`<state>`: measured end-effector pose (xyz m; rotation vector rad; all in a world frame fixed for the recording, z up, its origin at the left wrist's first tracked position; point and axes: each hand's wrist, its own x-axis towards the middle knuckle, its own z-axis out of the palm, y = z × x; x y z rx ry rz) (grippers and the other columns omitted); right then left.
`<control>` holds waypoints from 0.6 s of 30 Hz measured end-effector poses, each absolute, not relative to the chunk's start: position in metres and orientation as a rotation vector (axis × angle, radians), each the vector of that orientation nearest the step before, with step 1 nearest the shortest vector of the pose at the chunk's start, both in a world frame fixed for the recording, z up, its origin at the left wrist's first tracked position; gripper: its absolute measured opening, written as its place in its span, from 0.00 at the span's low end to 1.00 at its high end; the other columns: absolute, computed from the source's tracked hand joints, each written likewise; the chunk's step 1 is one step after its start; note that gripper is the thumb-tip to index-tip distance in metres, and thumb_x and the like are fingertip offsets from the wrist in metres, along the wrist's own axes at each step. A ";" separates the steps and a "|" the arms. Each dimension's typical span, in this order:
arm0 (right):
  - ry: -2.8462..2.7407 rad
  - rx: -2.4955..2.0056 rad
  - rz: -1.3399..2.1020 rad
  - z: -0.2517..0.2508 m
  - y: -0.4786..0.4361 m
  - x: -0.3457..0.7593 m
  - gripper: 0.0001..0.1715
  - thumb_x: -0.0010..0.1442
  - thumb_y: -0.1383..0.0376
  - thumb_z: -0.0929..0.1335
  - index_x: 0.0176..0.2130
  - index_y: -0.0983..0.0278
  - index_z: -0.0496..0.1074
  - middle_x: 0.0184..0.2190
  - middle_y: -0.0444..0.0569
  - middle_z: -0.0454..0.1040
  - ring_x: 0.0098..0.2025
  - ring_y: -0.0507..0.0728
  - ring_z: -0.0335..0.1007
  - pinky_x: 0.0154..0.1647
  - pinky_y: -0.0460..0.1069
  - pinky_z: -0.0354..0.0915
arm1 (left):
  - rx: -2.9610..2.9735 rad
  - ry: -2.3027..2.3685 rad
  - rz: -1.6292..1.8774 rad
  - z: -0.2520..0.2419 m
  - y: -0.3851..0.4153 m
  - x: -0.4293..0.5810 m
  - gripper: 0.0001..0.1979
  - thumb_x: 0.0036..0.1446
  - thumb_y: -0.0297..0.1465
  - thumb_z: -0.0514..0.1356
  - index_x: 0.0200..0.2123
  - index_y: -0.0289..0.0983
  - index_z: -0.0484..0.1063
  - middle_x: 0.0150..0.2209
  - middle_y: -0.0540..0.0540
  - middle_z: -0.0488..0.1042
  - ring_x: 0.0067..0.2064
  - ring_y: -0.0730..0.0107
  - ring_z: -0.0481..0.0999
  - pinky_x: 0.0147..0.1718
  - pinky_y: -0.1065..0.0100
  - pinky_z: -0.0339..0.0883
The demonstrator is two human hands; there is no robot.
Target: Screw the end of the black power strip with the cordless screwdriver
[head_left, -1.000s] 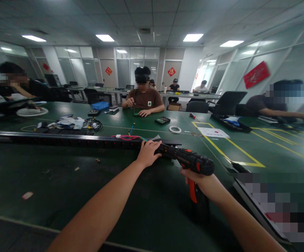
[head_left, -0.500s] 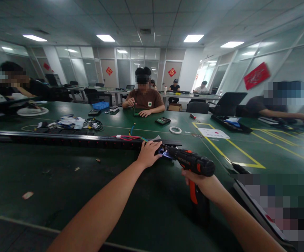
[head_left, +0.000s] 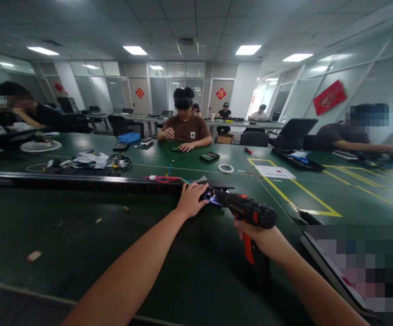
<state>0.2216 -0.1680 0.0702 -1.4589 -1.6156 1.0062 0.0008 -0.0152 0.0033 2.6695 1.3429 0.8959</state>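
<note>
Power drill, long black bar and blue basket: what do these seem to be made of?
Power drill: probably hard plastic, mostly dull black with orange sections. Long black bar: perhaps coated metal, given the bright streak along its top; plastic is possible. Blue basket: likely plastic, by its even colour; finish unclear.

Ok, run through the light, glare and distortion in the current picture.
Head view: ceiling lights glare, while the near green table is dim; a streak shines along the black rail; a whitish glow shows by the front end of the power drill. Head view, right side: the red poster looks skewed, and a pixelated block covers the lower corner.
</note>
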 end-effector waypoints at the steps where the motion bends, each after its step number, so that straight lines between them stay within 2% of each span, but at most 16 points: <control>1: -1.616 -1.455 1.016 0.070 -0.168 0.222 0.13 0.57 0.55 0.71 0.32 0.63 0.72 0.23 0.44 0.72 0.28 0.57 0.68 0.33 0.53 0.64 | 2.668 1.342 0.897 0.003 -0.015 0.001 0.31 0.66 0.42 0.60 0.69 0.45 0.59 0.65 0.45 0.69 0.65 0.54 0.62 0.66 0.43 0.45; 15: -1.601 -1.453 1.017 0.067 -0.167 0.224 0.13 0.58 0.55 0.71 0.36 0.63 0.73 0.23 0.44 0.72 0.28 0.58 0.69 0.34 0.53 0.65 | 2.670 1.327 0.914 -0.001 -0.010 0.000 0.32 0.65 0.42 0.61 0.69 0.46 0.58 0.65 0.45 0.69 0.65 0.53 0.62 0.67 0.42 0.45; 18: -1.622 -1.469 1.009 0.067 -0.167 0.225 0.13 0.58 0.55 0.70 0.34 0.63 0.73 0.23 0.44 0.72 0.28 0.57 0.69 0.34 0.53 0.64 | 2.676 1.327 0.917 -0.003 -0.009 0.000 0.32 0.65 0.42 0.61 0.70 0.46 0.58 0.64 0.45 0.69 0.65 0.53 0.62 0.67 0.42 0.45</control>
